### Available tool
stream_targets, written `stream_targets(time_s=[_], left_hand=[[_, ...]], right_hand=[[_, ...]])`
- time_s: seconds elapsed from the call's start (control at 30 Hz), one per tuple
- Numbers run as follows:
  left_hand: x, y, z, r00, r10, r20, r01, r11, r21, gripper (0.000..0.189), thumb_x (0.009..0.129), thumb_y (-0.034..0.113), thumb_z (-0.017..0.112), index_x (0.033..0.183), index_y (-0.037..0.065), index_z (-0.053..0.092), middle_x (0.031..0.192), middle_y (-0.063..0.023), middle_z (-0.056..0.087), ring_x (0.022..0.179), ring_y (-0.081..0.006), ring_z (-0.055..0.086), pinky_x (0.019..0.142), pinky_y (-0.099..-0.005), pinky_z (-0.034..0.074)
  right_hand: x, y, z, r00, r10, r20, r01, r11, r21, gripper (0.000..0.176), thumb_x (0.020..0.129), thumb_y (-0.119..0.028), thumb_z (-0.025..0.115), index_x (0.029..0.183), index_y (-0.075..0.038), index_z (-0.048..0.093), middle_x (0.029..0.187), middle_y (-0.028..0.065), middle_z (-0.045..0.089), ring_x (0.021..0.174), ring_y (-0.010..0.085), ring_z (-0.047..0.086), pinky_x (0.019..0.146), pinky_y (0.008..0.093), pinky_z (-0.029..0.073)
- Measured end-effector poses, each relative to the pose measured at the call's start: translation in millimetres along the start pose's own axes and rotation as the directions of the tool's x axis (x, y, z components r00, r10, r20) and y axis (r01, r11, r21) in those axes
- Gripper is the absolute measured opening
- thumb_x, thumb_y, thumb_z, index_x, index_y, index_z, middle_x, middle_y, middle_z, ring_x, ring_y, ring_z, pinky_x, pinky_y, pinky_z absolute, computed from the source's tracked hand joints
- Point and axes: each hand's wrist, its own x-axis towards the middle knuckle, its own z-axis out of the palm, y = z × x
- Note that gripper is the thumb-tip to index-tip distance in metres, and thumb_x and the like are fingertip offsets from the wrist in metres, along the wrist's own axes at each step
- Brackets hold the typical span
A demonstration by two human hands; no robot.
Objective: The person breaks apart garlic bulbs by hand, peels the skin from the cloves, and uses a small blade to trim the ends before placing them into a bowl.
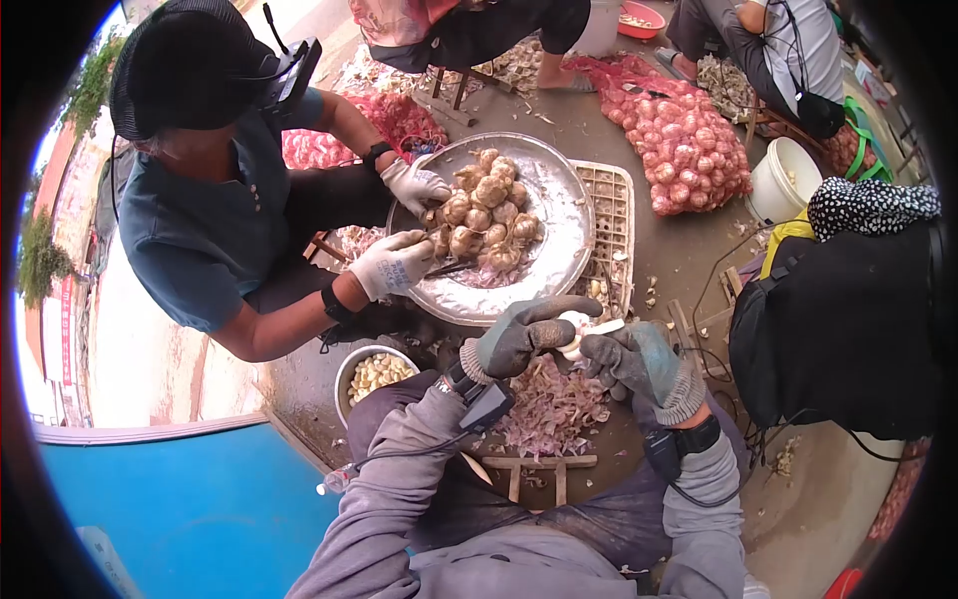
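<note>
In a dark grey work glove, my left hand point(517, 337) has its fingers closed around a partly peeled garlic bulb point(572, 347), whose white flesh shows. My right hand point(641, 361), in a grey and teal glove, meets it from the other side with its fingers bent in. Between the two hands a short, slim white piece point(606, 326) sticks out by my right thumb; I cannot make out whether it is a stem or a tool handle. Below them lies a heap of pinkish garlic skins point(549, 404). Beyond stands a round metal tray point(559, 240) with unpeeled garlic bulbs point(489, 205).
Across from me a co-worker's white-gloved hands point(391, 265) touch the bulbs. A bowl of peeled cloves point(377, 374) is at my left knee. A plastic crate point(611, 215) supports the tray. Further off are a net sack of garlic point(684, 140), a white bucket point(783, 185) and a black bag point(838, 329).
</note>
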Motion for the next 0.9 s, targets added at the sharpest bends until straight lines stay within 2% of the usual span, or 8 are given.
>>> stream_targets(time_s=[0.03,0.2,0.27,0.37,0.67,0.77,0.87,0.9], left_hand=[[-0.7,-1.6,-1.0,1.0,0.013,-0.003,-0.013,1.0,0.002,0.047,0.098,0.03,0.06,0.135,0.002,0.061,0.124,-0.0083,0.065,0.11,-0.0163,0.059,0.095,-0.0319,0.047],[-2.2,-6.2,-2.6,0.999,0.031,-0.01,-0.032,0.997,-0.072,0.044,0.098,0.026,0.06,0.135,0.002,0.061,0.115,-0.0066,0.066,0.1,-0.0138,0.062,0.084,-0.0287,0.052],[-4.6,1.2,-4.1,0.998,-0.058,0.011,0.059,0.998,-0.033,0.053,0.098,0.032,0.06,0.139,-0.002,0.056,0.131,-0.0086,0.061,0.118,-0.0147,0.056,0.104,-0.0324,0.042],[-3.8,0.5,-2.3,1.0,-0.03,0.001,0.03,0.99,-0.139,0.052,0.099,0.031,0.059,0.138,-0.003,0.057,0.129,-0.0093,0.062,0.114,-0.0153,0.059,0.099,-0.0322,0.047],[-4.0,-1.8,3.3,0.987,-0.138,-0.087,0.104,0.944,-0.313,0.048,0.1,0.029,0.059,0.138,-0.001,0.057,0.126,-0.0107,0.063,0.106,-0.0166,0.064,0.083,-0.0315,0.058],[0.3,-9.6,4.2,0.977,-0.152,-0.148,0.111,0.961,-0.254,0.047,0.101,0.028,0.059,0.138,0.0,0.057,0.123,-0.0108,0.064,0.105,-0.0165,0.065,0.084,-0.0309,0.057],[7.1,-14.9,6.6,0.966,-0.066,-0.25,0.005,0.971,-0.237,0.049,0.1,0.024,0.058,0.139,-0.004,0.053,0.118,-0.0133,0.067,0.102,-0.0195,0.069,0.09,-0.033,0.056],[8.4,-13.0,9.5,0.963,-0.061,-0.261,-0.026,0.948,-0.318,0.049,0.1,0.024,0.058,0.139,-0.005,0.053,0.117,-0.0137,0.067,0.102,-0.0208,0.069,0.091,-0.0349,0.056]], right_hand=[[1.9,4.3,-0.1,1.0,-0.003,0.025,-0.001,0.986,0.166,0.057,0.093,-0.051,0.07,0.105,0.005,0.07,0.079,0.0058,0.068,0.055,0.0099,0.06,0.045,0.0228,0.047],[-3.3,-2.5,8.9,0.998,0.043,-0.041,-0.039,0.993,0.112,0.054,0.092,-0.051,0.073,0.094,0.003,0.069,0.075,0.0059,0.067,0.051,0.0097,0.059,0.041,0.0238,0.046],[-1.5,0.3,10.9,0.999,0.037,-0.038,-0.032,0.99,0.138,0.054,0.092,-0.051,0.072,0.092,0.003,0.069,0.075,0.0062,0.067,0.051,0.0095,0.059,0.041,0.0236,0.045],[1.0,3.3,12.6,0.996,-0.002,-0.089,0.015,0.988,0.151,0.05,0.095,-0.046,0.07,0.095,0.004,0.07,0.077,0.0068,0.068,0.051,0.0089,0.059,0.041,0.0231,0.045],[4.4,5.6,17.5,0.97,-0.194,-0.147,0.177,0.976,-0.126,0.032,0.099,-0.029,0.068,0.092,0.001,0.073,0.071,0.0073,0.068,0.061,0.0127,0.062,0.053,0.0301,0.049],[9.9,2.6,29.3,0.75,-0.649,-0.131,0.4,0.601,-0.691,0.035,0.094,-0.03,0.072,0.076,0.0,0.067,0.062,0.0184,0.054,0.052,0.0286,0.056,0.054,0.0415,0.045],[16.9,18.3,43.7,0.783,-0.621,0.007,0.38,0.471,-0.796,0.039,0.093,-0.032,0.072,0.071,-0.002,0.064,0.065,0.0198,0.059,0.06,0.0374,0.061,0.056,0.0437,0.048],[17.3,25.0,46.7,0.884,-0.46,0.088,0.308,0.43,-0.849,0.039,0.096,-0.043,0.062,0.086,-0.007,0.071,0.076,0.0183,0.067,0.074,0.0383,0.068,0.067,0.0484,0.052]])
